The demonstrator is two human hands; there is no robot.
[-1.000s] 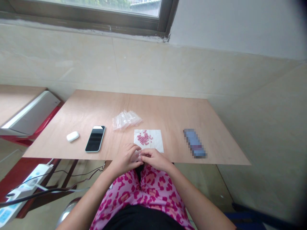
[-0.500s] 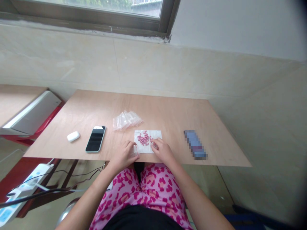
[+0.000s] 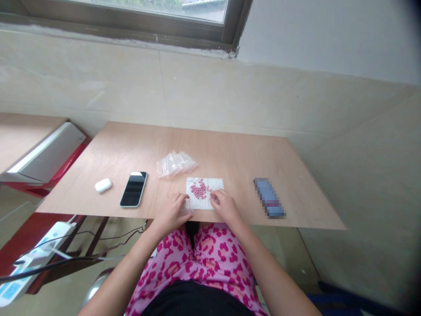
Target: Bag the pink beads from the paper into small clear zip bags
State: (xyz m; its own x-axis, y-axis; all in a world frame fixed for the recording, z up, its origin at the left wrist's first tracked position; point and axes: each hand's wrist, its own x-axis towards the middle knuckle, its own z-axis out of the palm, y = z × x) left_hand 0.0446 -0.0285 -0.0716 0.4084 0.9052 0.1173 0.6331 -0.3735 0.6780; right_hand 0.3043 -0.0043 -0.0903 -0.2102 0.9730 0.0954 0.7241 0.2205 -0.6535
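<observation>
Pink beads (image 3: 199,190) on white paper (image 3: 203,206)

Likely light, hard and prone to roll, they suit a fingertip pinch; the left hand (image 3: 173,211) clamps a clear bag (image 3: 188,205), while the right hand (image 3: 225,206) curls beside them, its hold impossible to tell

From my remote station I can read no text, label, brand or number: the phone (image 3: 133,189) left of the left fingers (image 3: 180,197) shows none, and the object (image 3: 269,197) right of the right fingers (image 3: 220,194) is pixelated.
</observation>
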